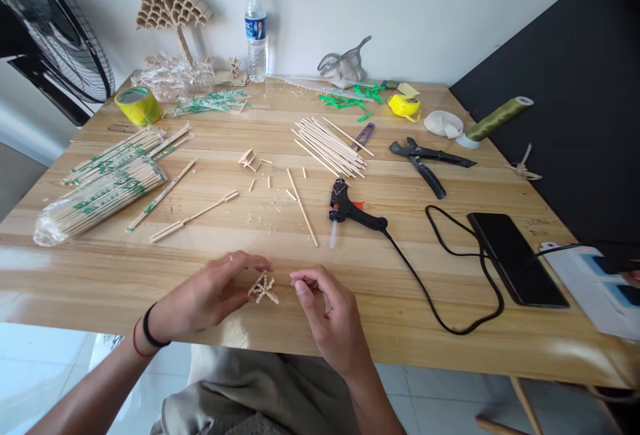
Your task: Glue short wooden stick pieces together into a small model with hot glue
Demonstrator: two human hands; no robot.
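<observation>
Near the table's front edge, my left hand (215, 288) curves around a small star-like piece made of short wooden sticks (264, 288). The piece sits between its thumb and fingertips, low over the tabletop. To the right of it is my right hand (327, 312), apart from the piece, with fingers curled and the thumb close to the index fingertip. Anything in that pinch is too small or hidden to see. A black hot glue gun (350, 208) lies beyond my right hand, a clear glue stick poking from its rear.
Loose sticks (330, 145) are piled mid-table, with wrapped chopsticks (110, 195) at left. Cutting pliers (425, 162), a phone (517, 258), the glue gun's cable (425, 298) and a power strip (590, 288) lie at right. A water bottle (257, 35) stands behind.
</observation>
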